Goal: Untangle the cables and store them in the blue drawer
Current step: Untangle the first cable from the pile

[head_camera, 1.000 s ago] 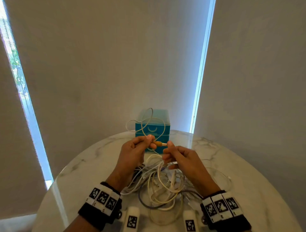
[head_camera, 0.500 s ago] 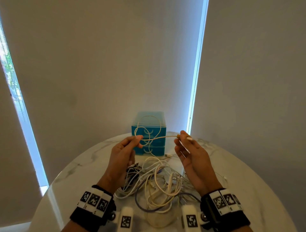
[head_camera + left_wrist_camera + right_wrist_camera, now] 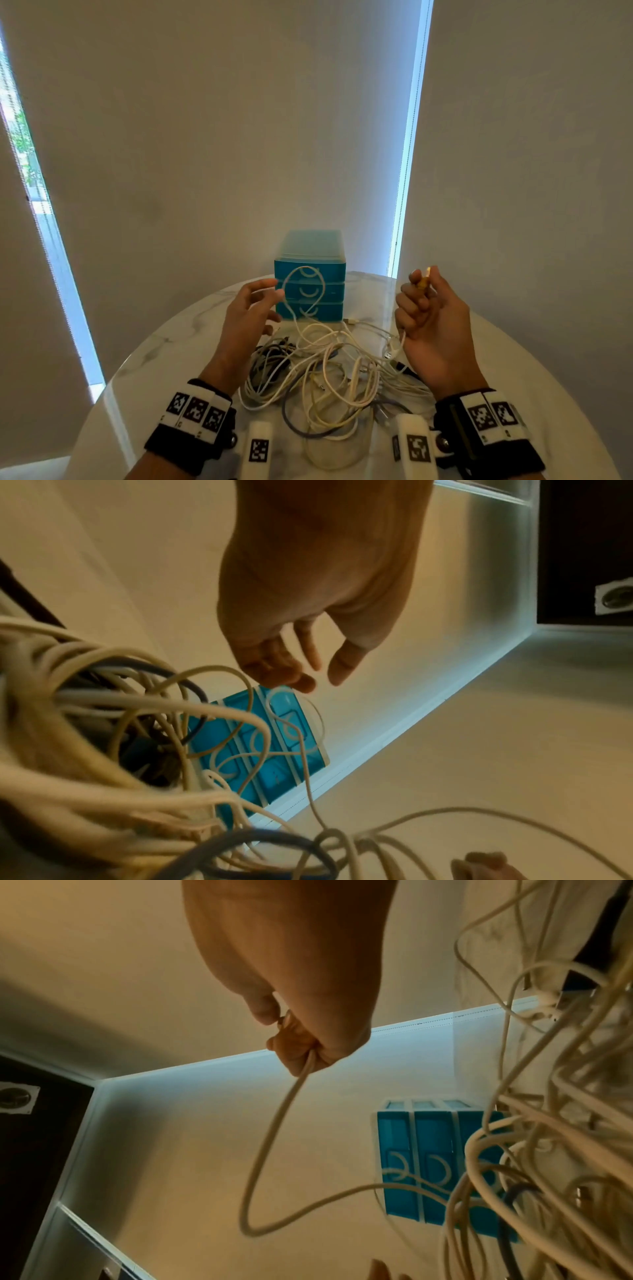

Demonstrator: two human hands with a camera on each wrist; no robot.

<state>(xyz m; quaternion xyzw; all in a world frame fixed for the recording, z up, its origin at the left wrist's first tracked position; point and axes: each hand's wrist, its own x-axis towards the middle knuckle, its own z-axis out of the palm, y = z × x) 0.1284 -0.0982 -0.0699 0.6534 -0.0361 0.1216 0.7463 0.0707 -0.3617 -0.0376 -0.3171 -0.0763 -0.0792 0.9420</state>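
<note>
You cannot count the cables (image 3: 329, 373): the heap of white, cream and dark cords on the table (image 3: 171, 346) overlaps too much, and both wrist views blur it. The plug ends in the heap are too small to identify.

There is one blue drawer unit (image 3: 309, 291) with three drawers, all closed, standing at the far edge of the table behind the heap.

Your right hand (image 3: 432, 318) is raised to the right of the unit, fingers curled round one cream cable (image 3: 270, 1145), with its orange-tipped plug (image 3: 424, 281) pinched at the top between thumb and forefinger. The cable runs out below your fist and sags down into the heap.

Your left hand (image 3: 246, 311) is raised in front of the unit's left side, fingers loosely spread. A thin loop of cable (image 3: 305, 291) stands just beside its fingertips (image 3: 301, 683); whether they touch it cannot be told.
</note>
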